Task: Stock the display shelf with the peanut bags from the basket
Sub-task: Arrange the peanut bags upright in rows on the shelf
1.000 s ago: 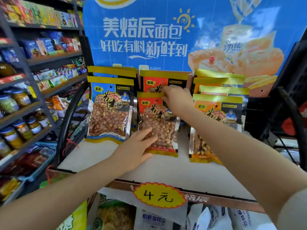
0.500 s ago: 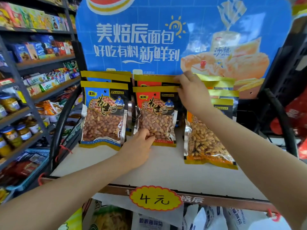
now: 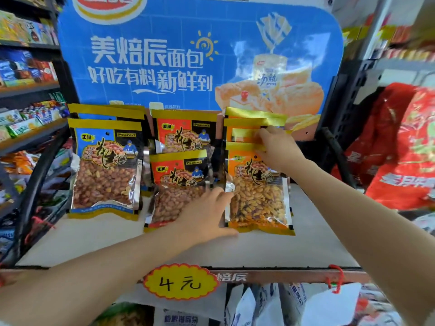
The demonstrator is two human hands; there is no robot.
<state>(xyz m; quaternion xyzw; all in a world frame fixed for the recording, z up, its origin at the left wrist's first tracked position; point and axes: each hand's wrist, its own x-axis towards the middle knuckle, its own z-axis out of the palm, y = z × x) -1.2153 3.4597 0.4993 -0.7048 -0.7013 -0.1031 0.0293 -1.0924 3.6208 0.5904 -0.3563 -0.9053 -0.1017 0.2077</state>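
Observation:
Three rows of peanut bags lean on the white display shelf [image 3: 306,245]: blue bags [image 3: 106,170] at the left, red bags [image 3: 186,132] in the middle, orange bags [image 3: 257,198] at the right. The front red bag [image 3: 174,184] sits lower than the one behind it. My left hand [image 3: 204,215] lies flat on that bag's lower half, its fingertips touching the left edge of the front orange bag. My right hand [image 3: 275,149] pinches the yellow top strip of an orange bag in the right row. No basket is in view.
A blue bread poster [image 3: 188,55] backs the shelf. A yellow price tag [image 3: 180,282] hangs on the front rail. Black frame tubes [image 3: 35,191] flank the shelf. Snack shelves [image 3: 28,90] stand at the left, red sacks [image 3: 404,149] at the right, bagged goods [image 3: 259,304] below.
My right hand has moved from the red bags to the top of the orange row. My left hand has slid right along the front red bag toward the orange bag. The view has come closer.

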